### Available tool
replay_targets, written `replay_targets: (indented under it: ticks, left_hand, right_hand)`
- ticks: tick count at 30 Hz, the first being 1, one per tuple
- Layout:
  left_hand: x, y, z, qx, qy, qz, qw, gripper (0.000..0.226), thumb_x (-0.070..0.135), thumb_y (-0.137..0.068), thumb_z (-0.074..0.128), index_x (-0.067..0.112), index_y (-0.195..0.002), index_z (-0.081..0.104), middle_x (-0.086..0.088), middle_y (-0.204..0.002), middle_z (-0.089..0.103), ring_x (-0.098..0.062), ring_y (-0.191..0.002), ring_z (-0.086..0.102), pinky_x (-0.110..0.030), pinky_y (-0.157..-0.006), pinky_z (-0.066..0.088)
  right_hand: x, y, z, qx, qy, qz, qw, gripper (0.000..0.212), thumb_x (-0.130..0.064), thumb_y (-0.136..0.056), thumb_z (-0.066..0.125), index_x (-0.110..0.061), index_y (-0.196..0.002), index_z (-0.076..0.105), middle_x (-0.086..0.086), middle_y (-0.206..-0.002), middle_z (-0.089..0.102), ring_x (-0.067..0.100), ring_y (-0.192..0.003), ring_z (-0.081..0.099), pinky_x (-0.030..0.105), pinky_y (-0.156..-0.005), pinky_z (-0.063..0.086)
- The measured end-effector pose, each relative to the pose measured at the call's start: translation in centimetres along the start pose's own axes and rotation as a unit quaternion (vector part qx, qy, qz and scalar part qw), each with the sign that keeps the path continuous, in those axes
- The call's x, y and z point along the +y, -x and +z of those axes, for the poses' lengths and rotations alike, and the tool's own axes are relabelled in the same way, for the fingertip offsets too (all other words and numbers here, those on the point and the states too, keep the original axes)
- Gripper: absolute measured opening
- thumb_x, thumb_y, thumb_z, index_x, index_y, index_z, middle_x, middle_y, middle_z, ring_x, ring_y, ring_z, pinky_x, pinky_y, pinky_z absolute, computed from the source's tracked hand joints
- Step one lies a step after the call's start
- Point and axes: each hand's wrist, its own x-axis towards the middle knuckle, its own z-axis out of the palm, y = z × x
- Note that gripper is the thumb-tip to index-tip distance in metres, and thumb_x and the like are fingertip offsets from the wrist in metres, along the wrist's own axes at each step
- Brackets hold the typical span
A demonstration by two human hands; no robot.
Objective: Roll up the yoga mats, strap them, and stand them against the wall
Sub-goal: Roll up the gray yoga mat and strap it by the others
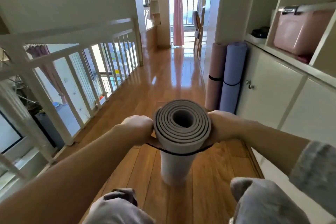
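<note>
Our left grip (pixel 138 127) and right grip (pixel 218 125) were curled round the top of the grey rolled-up foam yoga mat (pixel 181 132), one on each side, holding it tight. The mat stood upright in front of us, with its bottom end down on the shiny brown wooden floor (pixel 172 78). A thin black strap (pixel 181 153) went round it. Further off, a pink rolled mat (pixel 215 71) and a purple rolled mat (pixel 233 71), each with a strap, stood by the white cupboard (pixel 272 82). We think only the grey mat was left to stand beside them.
</note>
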Motion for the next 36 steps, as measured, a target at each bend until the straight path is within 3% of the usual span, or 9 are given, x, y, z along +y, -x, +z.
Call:
replay_targets:
  ticks: [4, 11, 15, 19, 24, 27, 30, 34, 36]
  left_hand:
    - [-1.4, -2.9, 2.1, 0.023, -0.041, -0.010, 0.999, 0.033, 0.044, -0.085, 0.066, 0.025, -0.111, 0.060, 0.008, -0.100, 0.063, -0.012, -0.087, 0.061, -0.027, -0.075, 0.053]
    - [-4.0, -7.5, 1.2, 0.050, -0.126, -0.066, 0.989, 0.052, 0.062, -0.076, 0.066, 0.026, -0.114, 0.059, 0.006, -0.096, 0.063, -0.013, -0.079, 0.059, -0.026, -0.064, 0.051]
    - [-4.1, -10.1, 2.7, 0.039, -0.134, -0.062, 0.988, 0.056, 0.062, -0.077, 0.065, 0.026, -0.120, 0.054, 0.005, -0.101, 0.063, -0.014, -0.082, 0.059, -0.027, -0.066, 0.052]
    - [-4.7, -13.5, 5.3, 0.042, -0.118, -0.064, 0.990, 0.065, 0.065, -0.077, 0.063, 0.029, -0.129, 0.046, 0.006, -0.104, 0.063, -0.014, -0.088, 0.060, -0.025, -0.064, 0.052]
    - [-5.5, -17.4, 7.0, 0.015, -0.105, -0.075, 0.992, 0.081, 0.075, -0.072, 0.058, 0.032, -0.137, 0.036, 0.006, -0.109, 0.062, -0.017, -0.093, 0.059, -0.027, -0.065, 0.049]
    - [-5.3, -19.1, 9.0, -0.011, -0.087, -0.063, 0.994, 0.080, 0.070, -0.074, 0.061, 0.031, -0.139, 0.035, 0.006, -0.106, 0.061, -0.016, -0.091, 0.059, -0.027, -0.069, 0.054]
    - [-5.1, -20.6, 11.9, -0.036, -0.069, -0.057, 0.995, 0.076, 0.066, -0.074, 0.064, 0.030, -0.136, 0.038, 0.006, -0.103, 0.062, -0.013, -0.086, 0.061, -0.029, -0.072, 0.057]
    - [-4.9, -21.7, 15.4, -0.047, -0.039, -0.049, 0.997, 0.078, 0.061, -0.076, 0.066, 0.030, -0.140, 0.033, 0.006, -0.105, 0.061, -0.013, -0.086, 0.061, -0.028, -0.072, 0.057]
    - [-4.8, -21.9, 16.7, -0.044, -0.030, -0.051, 0.997, 0.075, 0.058, -0.078, 0.067, 0.030, -0.139, 0.035, 0.006, -0.105, 0.062, -0.013, -0.086, 0.061, -0.027, -0.072, 0.057]
  right_hand:
    - [1.0, -2.1, 1.8, 0.031, 0.017, 0.031, 0.999, 0.058, -0.058, -0.070, 0.076, -0.035, -0.116, 0.051, -0.016, -0.102, 0.061, 0.008, -0.090, 0.058, 0.025, -0.078, 0.051]
    - [2.9, -7.3, 2.0, 0.073, 0.014, 0.050, 0.996, 0.085, -0.067, -0.069, 0.069, -0.034, -0.141, 0.039, -0.013, -0.133, 0.057, 0.017, -0.120, 0.053, 0.038, -0.098, 0.045]
    - [5.0, -10.2, 4.5, 0.028, 0.116, 0.068, 0.991, 0.083, -0.063, -0.069, 0.072, -0.027, -0.136, 0.040, -0.007, -0.124, 0.060, 0.022, -0.120, 0.052, 0.042, -0.104, 0.036]
    - [7.7, -12.4, 7.2, 0.039, 0.046, 0.089, 0.994, 0.087, -0.068, -0.069, 0.069, -0.030, -0.141, 0.037, -0.007, -0.125, 0.060, 0.024, -0.118, 0.053, 0.039, -0.098, 0.041]
    - [10.7, -14.5, 9.8, 0.017, 0.001, 0.112, 0.994, 0.066, -0.079, -0.073, 0.045, -0.035, -0.119, 0.062, -0.012, -0.114, 0.065, 0.018, -0.106, 0.058, 0.041, -0.096, 0.046]
    - [11.6, -14.7, 12.1, -0.031, 0.024, 0.098, 0.994, 0.050, -0.064, -0.089, 0.043, -0.028, -0.114, 0.068, -0.012, -0.120, 0.062, 0.012, -0.118, 0.051, 0.041, -0.114, 0.026]
    - [12.7, -15.0, 14.4, -0.086, 0.025, 0.084, 0.992, 0.049, -0.061, -0.089, 0.043, -0.027, -0.116, 0.066, -0.012, -0.128, 0.058, 0.010, -0.128, 0.045, 0.040, -0.119, 0.012]
    - [13.5, -14.8, 17.0, -0.110, 0.004, 0.091, 0.990, 0.043, -0.054, -0.092, 0.046, -0.029, -0.123, 0.062, -0.013, -0.132, 0.055, 0.008, -0.131, 0.042, 0.037, -0.118, 0.013]
    - [13.4, -14.6, 18.1, -0.117, -0.011, 0.091, 0.989, 0.037, -0.049, -0.094, 0.049, -0.031, -0.125, 0.061, -0.012, -0.131, 0.056, 0.009, -0.127, 0.045, 0.036, -0.115, 0.024]
